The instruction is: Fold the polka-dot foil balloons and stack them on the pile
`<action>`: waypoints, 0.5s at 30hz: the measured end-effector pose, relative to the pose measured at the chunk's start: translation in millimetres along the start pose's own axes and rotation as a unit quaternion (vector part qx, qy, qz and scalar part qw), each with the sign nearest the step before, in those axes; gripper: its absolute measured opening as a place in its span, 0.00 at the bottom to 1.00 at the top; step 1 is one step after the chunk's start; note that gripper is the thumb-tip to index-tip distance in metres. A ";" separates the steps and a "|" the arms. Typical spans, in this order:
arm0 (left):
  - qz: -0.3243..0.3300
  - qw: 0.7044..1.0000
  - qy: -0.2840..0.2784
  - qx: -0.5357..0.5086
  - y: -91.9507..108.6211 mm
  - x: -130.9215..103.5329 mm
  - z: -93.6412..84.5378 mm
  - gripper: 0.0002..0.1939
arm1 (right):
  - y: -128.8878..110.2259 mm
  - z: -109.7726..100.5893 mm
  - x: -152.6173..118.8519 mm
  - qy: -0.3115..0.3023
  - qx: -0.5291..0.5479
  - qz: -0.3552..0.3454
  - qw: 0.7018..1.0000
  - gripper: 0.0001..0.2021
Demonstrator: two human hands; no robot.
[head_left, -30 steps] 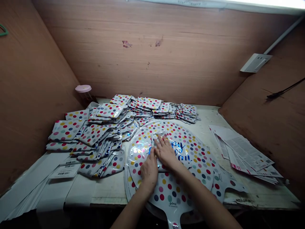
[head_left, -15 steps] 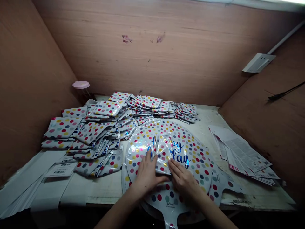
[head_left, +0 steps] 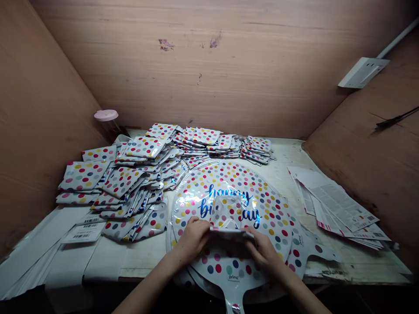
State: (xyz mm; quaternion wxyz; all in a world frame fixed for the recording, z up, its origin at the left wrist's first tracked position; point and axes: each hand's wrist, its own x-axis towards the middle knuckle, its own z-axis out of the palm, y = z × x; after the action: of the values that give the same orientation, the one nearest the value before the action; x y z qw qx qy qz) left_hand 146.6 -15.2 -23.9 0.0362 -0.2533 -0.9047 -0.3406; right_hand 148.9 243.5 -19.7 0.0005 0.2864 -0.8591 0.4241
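— What do the hands grip?
— Left hand (head_left: 193, 237) and right hand (head_left: 263, 250) pinch a folded balloon (head_left: 226, 213), fingers closed on its lower edge, above the flat dotted balloon (head_left: 262, 196).
— Beyond?
— Folded stacks (head_left: 131, 174) left, leaflets (head_left: 337, 205) right, wooden wall (head_left: 229, 74) behind.

Folded polka-dot foil packs (head_left: 131, 174) are lying heaped on the worktable (head_left: 281, 157), spreading left and toward the back. Printed leaflets (head_left: 337, 205) are fanning out at the table's right edge. Barcode labels (head_left: 83, 233) are sitting at its front left. A pink-lidded jar (head_left: 106, 115) is standing in its back left corner. A wall socket (head_left: 363, 72) is hanging above its right side.
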 end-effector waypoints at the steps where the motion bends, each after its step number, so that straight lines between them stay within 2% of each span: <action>1: -0.052 0.998 0.018 0.001 2.5 5.2 1.0 0.09 | -0.3 0.6 8.7 0.035 0.007 0.046 0.998 0.13; 4: -0.203 0.978 0.042 0.023 11.9 26.8 4.0 0.12 | 0.2 2.2 38.6 0.110 -0.002 0.161 0.981 0.17; 7: -0.299 0.951 0.000 0.076 21.7 49.3 5.0 0.13 | 6.4 4.1 63.5 0.138 -0.051 0.209 0.967 0.20; 9: -0.321 0.941 -0.020 0.101 25.8 59.4 4.6 0.13 | 9.9 5.5 71.3 0.146 -0.080 0.221 0.961 0.20; 12: -0.321 0.941 -0.025 0.103 27.5 64.8 2.9 0.13 | 4.9 9.3 68.4 0.184 -0.144 0.225 0.946 0.21; 15: -0.314 0.945 -0.020 0.084 26.1 61.2 -0.1 0.14 | -12.4 13.5 54.4 0.258 -0.253 0.133 0.923 0.26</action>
State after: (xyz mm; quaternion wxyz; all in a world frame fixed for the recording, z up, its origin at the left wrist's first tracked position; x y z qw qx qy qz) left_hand 106.0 28.0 6.4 -0.0692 0.0411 -0.9643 -0.2523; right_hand 112.8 201.0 -6.1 0.2377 0.0406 -0.9382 0.2484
